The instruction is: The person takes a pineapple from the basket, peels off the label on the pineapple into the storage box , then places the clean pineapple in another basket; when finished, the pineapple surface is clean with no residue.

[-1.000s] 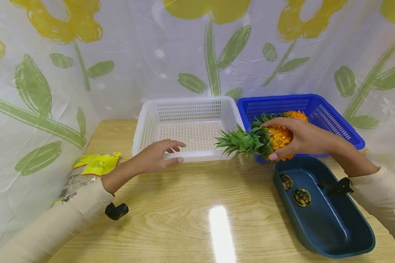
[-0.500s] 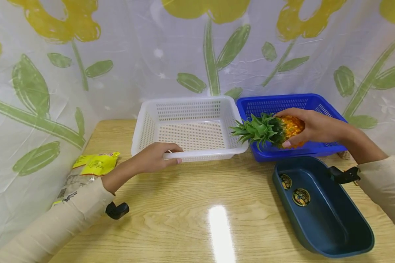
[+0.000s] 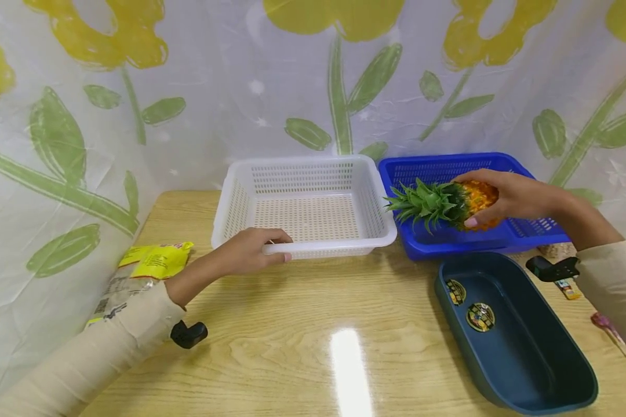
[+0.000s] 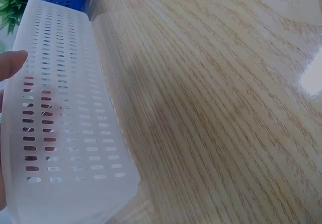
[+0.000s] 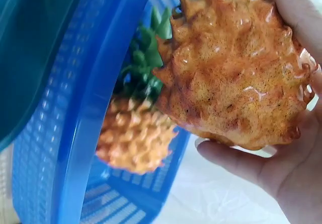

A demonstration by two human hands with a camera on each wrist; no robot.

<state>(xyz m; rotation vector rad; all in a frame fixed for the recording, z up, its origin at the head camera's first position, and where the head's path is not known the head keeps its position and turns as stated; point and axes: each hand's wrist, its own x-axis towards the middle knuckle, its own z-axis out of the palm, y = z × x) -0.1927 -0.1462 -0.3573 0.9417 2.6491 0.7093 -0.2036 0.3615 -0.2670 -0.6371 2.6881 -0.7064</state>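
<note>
My left hand (image 3: 254, 250) holds the front rim of a white perforated basket (image 3: 339, 246), thumb outside and fingers inside the wall. In the left wrist view the thumb (image 4: 12, 64) lies near the top of that wall (image 4: 70, 128). My right hand (image 3: 521, 194) grips a pineapple (image 3: 482, 202) by its orange, spiky body, with the green crown (image 3: 428, 202) pointing left. That pineapple is over the blue perforated basket (image 3: 412, 250). Below it, in the right wrist view, a second pineapple (image 5: 135, 136) lies inside the blue basket (image 5: 75, 148).
A dark teal tub (image 3: 521, 341) with round stickers stands in front of the blue basket. To its right lie a small packet (image 3: 568, 288) and a thin, pink-ended item (image 3: 602, 321). A yellow and clear bag (image 3: 159, 262) is at the left. A flowered curtain (image 3: 203, 87) hangs behind.
My right hand has carried the pineapple to the right and slightly back, further over the blue basket. The left hand has closed onto the white basket's front rim.
</note>
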